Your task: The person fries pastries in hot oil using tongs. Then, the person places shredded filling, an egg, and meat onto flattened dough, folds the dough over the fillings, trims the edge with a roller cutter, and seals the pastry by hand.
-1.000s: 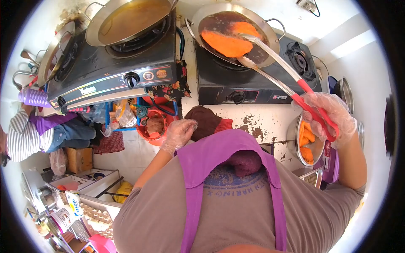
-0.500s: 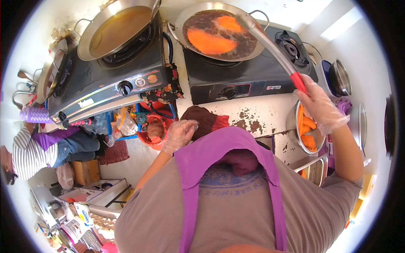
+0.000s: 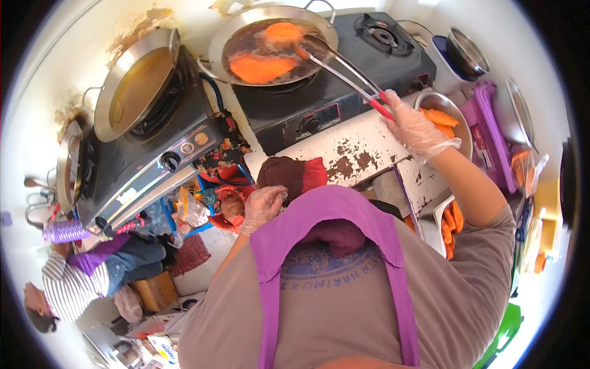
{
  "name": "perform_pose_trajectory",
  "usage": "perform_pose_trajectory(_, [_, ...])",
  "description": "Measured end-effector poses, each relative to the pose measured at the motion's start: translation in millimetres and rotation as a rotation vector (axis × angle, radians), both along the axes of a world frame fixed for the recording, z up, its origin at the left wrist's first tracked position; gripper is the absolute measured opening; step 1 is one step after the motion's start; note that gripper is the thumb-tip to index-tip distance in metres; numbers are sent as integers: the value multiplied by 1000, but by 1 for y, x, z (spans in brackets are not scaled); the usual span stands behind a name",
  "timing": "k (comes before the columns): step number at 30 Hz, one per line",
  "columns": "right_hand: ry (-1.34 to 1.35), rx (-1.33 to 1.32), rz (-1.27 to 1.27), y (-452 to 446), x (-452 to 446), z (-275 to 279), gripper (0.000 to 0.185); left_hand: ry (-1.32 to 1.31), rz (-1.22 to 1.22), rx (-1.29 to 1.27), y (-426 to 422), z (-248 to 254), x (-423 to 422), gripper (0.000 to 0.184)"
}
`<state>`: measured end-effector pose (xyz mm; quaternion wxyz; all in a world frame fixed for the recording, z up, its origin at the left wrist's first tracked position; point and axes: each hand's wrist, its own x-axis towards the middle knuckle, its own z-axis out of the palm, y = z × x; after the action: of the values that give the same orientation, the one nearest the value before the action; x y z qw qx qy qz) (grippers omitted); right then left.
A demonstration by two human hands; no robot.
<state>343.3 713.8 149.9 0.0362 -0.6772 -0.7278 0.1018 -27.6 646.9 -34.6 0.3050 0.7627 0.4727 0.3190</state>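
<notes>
My right hand [image 3: 413, 126], in a clear plastic glove, grips the red handles of metal tongs [image 3: 347, 75]. The tongs' two arms are spread, and their tips reach into a wok [image 3: 216, 46] of dark bubbling oil. Two bright orange fried pieces float there: an upper one [image 3: 283, 32] beside the tips and a lower one [image 3: 263, 69]. Whether the tips touch the upper piece I cannot tell. My left hand [image 3: 264, 208], also gloved, is held low with its fingers curled, next to a dark maroon and red cloth [image 3: 294, 176]; nothing shows in it.
To the left, a second wok [image 3: 109, 117] of oil sits on another stove [image 3: 150, 157]. A metal bowl [image 3: 465, 132] with orange pieces stands right of my right hand, near a purple container [image 3: 491, 138]. Another person in a striped top [image 3: 77, 286] is at the far left.
The tongs have come down from above the wok's right side, with their tips now in the oil by the upper piece. My right hand moved lower, and the camera view turned.
</notes>
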Motion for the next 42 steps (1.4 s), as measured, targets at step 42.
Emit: perform_pose_trajectory(42, [125, -188, -855, -441, 285, 21, 59, 84, -306, 137, -188, 10, 173, 11])
